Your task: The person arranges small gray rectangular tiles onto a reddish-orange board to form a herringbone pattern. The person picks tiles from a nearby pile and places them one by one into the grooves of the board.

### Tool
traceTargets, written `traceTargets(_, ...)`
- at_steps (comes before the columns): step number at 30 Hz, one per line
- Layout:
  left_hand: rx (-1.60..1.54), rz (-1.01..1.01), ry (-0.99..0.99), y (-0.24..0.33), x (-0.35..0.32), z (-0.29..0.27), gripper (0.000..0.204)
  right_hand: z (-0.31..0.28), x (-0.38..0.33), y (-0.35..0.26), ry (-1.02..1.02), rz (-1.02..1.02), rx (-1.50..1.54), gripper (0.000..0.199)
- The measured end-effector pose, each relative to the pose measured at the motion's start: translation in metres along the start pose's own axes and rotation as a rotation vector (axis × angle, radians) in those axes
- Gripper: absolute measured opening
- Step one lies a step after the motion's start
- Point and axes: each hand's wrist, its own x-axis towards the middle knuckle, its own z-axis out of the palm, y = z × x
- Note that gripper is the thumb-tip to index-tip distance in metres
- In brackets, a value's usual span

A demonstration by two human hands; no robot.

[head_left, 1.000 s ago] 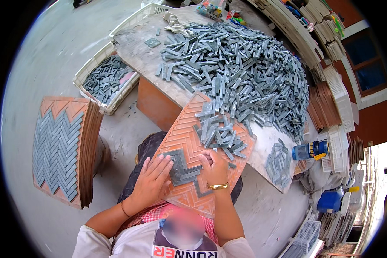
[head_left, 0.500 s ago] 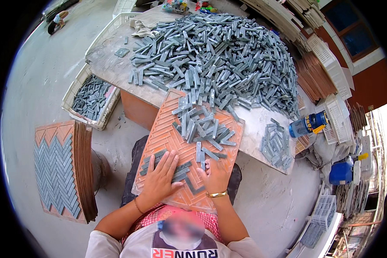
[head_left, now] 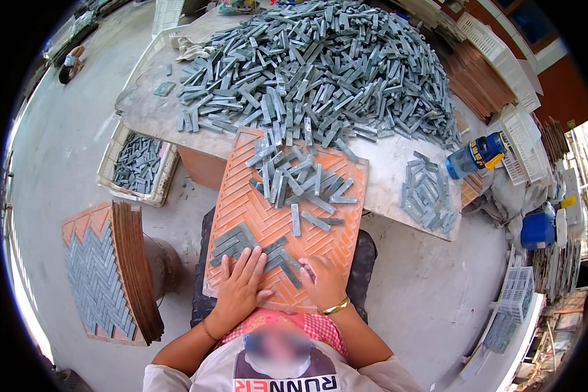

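An orange herringbone-grooved tray (head_left: 242,163) lies across my lap, its far end by the work table. Grey stone strips (head_left: 236,242) fill some of the grooves at its near left. My left hand (head_left: 242,277) rests flat over the laid strips, fingers stretched out. Beside it, my right hand (head_left: 323,281) has its fingers curled, with the fingertips at the end of a grey stone strip (head_left: 290,260) in the pattern. A loose pile of strips (head_left: 294,176) covers the tray's far part, and a single strip (head_left: 296,220) lies nearer me.
A large heap of strips (head_left: 333,72) covers the table (head_left: 144,111). A blue bottle (head_left: 477,155) stands at its right end. On the left are a white crate (head_left: 157,189) of strips and a stack of trays (head_left: 134,274), the top one filled with herringbone strips.
My right hand has come nearer me, from the loose strips to the laid pattern, with a strip. My left hand has shifted nearer too, uncovering more laid strips. The whole view has shifted slightly.
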Motion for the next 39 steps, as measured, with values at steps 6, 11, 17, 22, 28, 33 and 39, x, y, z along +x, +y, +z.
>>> traceTargets(6, 0.004, -0.003, -0.005, -0.001, 0.000, 0.002, 0.081, 0.005, -0.003, -0.003, 0.042, -0.094, -0.154, 0.021)
traceTargets(11, -0.023, -0.002, -0.002, -0.001, -0.001, 0.001, 0.079, 0.003, -0.004, -0.003, -0.002, -0.094, -0.198, 0.015)
traceTargets(17, -0.050, -0.013, -0.002, 0.004, -0.004, -0.007, 0.073, 0.003, -0.006, 0.009, 0.078, -0.046, -0.049, 0.012)
traceTargets(22, -0.077, 0.026, -0.071, 0.010, -0.006, -0.006, 0.076, 0.004, -0.009, -0.015, 0.079, -0.067, -0.223, 0.022)
traceTargets(28, -0.192, 0.104, 0.083, 0.014, 0.002, -0.015, 0.068, 0.015, -0.009, -0.007, 0.003, 0.022, -0.142, 0.025)
traceTargets(33, -0.192, 0.219, 0.170, 0.021, 0.018, -0.028, 0.055, 0.000, -0.003, -0.014, -0.134, 0.240, 0.212, 0.021)
traceTargets(39, -0.233, 0.364, 0.099, 0.001, 0.015, -0.036, 0.039, -0.022, -0.005, -0.010, -0.436, 0.422, 0.773, 0.023)
